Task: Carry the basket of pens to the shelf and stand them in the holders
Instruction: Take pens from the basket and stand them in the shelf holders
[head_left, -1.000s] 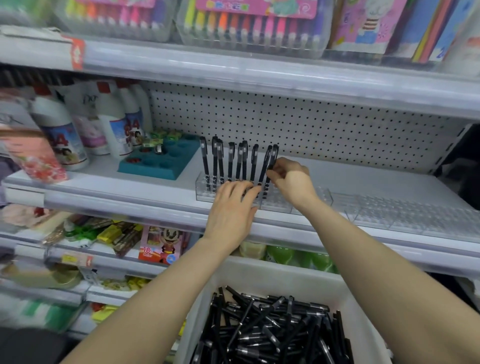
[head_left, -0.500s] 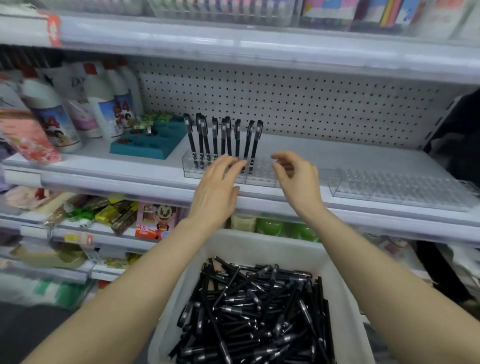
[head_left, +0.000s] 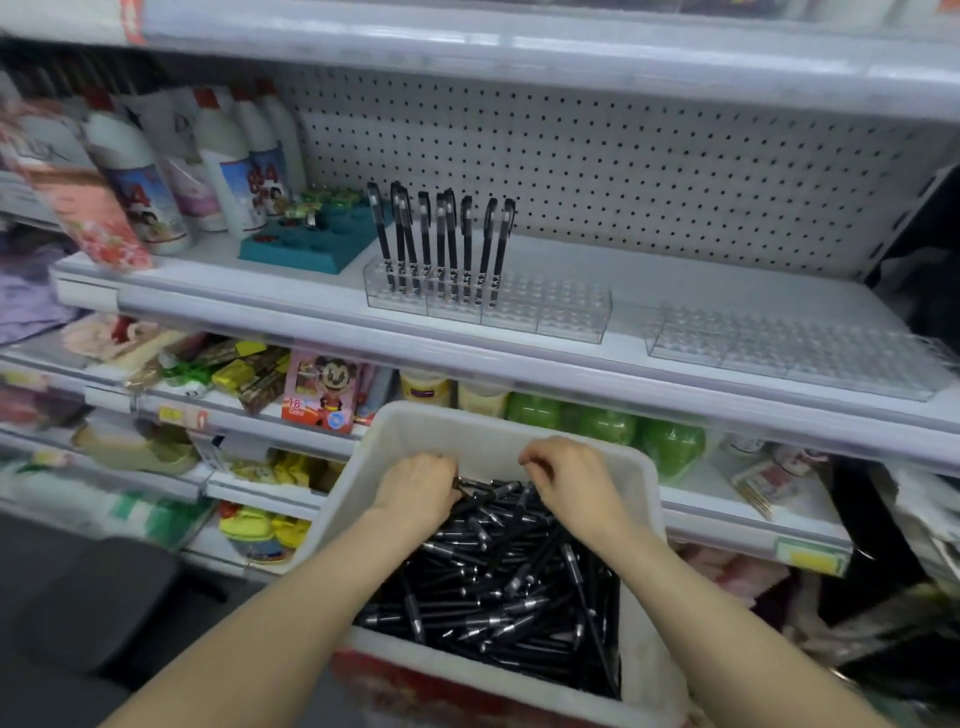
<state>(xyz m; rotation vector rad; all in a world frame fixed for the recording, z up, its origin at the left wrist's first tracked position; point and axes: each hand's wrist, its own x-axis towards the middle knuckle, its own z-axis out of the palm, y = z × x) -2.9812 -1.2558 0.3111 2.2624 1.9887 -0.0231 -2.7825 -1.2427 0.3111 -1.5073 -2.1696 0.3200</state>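
Fingers of left hand (head_left: 415, 491) and right hand (head_left: 574, 480) curl among pens (head_left: 509, 571) in basket (head_left: 467, 431); grip unclear

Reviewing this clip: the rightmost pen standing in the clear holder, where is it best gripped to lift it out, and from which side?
Pinch the rightmost pen at its capped upper half, coming from above and its right. Its lower end sits down in the clear holder, a neighbouring pen stands close on its left, and the cells to its right hold nothing.
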